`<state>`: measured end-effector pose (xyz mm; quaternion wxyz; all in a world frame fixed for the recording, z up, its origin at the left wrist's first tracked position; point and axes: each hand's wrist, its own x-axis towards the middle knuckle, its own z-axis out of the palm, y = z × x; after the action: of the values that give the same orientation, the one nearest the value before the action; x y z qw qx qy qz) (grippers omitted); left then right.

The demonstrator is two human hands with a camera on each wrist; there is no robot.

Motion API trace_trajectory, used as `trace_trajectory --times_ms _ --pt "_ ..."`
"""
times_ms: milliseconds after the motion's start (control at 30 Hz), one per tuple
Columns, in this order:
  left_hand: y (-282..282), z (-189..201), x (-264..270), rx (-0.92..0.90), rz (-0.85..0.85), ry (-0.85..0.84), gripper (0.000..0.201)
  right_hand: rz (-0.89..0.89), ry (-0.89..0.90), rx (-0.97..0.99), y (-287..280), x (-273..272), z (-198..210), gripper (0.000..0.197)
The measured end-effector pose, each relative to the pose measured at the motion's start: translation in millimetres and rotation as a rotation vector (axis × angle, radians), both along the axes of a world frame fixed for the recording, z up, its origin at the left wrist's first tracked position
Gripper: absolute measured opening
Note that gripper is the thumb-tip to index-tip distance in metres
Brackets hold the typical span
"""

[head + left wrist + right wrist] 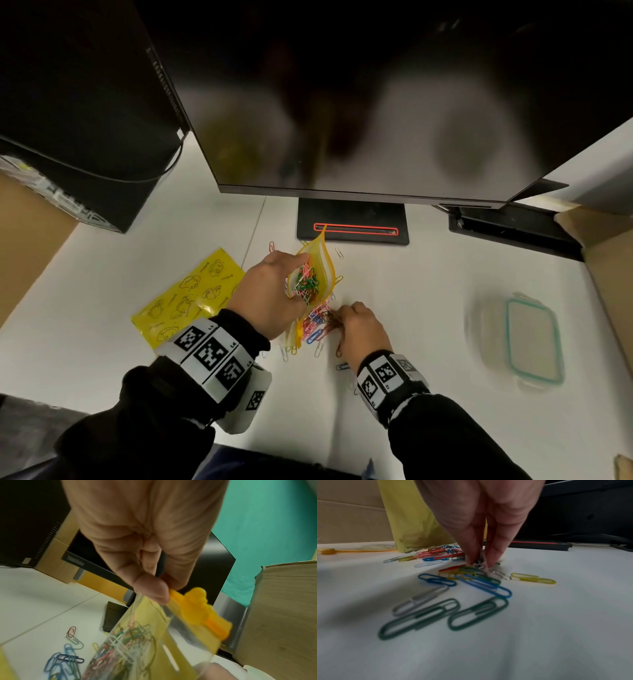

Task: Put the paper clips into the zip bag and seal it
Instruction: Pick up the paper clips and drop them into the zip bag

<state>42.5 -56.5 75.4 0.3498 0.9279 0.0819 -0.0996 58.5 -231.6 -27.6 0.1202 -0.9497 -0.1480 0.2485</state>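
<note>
the clear-fronted, yellow-backed plastic zip bag [313, 274] stands upright near the middle of the white table [428, 308], its mouth spread wide toward 12 o'clock, an orange zip strip along its rim and a duck-shaped orange slider [199, 608] on that strip. a tangle of green, pink, red and white wire paper clips [307, 281] lies inside it. the left hand [265, 294] pinches the bag's rim between thumb and fingers, just beside the slider, and holds the mouth open. more loose coloured paper clips [467, 580], blue, green, yellow, red, pink and grey, are scattered on the table at the bag's 6 o'clock side and around its base. the right hand [361, 329] is down on that heap, its fingertips [493, 561] drawn together and pinching a few clips against the table.

a second flat yellow bag printed with duck drawings [188, 298] lies at 9 o'clock of the held bag. a clear lidded food box with a teal seal [527, 339] sits blurred at 3 o'clock. a black monitor [359, 102] stands at 12 o'clock; its lower bezel reads "thinkvision" in the left wrist view.
</note>
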Motion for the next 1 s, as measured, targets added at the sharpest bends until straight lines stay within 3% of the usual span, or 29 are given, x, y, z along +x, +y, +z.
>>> trace_trajectory --times_ms 200,367,467,533,667,800,1000 --pt "-6 -8 2 -0.050 -0.015 0.011 0.064 -0.088 -0.019 0.017 -1 2 1 0.035" --pt "-14 -10 4 -0.091 -0.040 0.030 0.066 -0.309 0.016 0.141 -10 6 4 0.020" --pt "-17 -12 4 -0.108 -0.060 0.052 0.066 -0.502 0.023 0.289 -20 8 15 0.013" --pt "-20 -13 3 -0.106 -0.079 0.063 0.066 -0.618 0.024 0.419 -28 9 27 0.018" --pt "-25 -15 2 -0.112 -0.112 0.068 0.067 -0.808 0.053 0.804 -36 13 70 0.015" --pt "-28 -16 4 -0.112 -0.127 0.037 0.067 -0.757 0.077 0.965 -12 21 94 0.017" --pt "-26 -13 3 -0.112 -0.094 -0.013 0.066 -0.642 -0.015 0.763 26 20 76 0.019"
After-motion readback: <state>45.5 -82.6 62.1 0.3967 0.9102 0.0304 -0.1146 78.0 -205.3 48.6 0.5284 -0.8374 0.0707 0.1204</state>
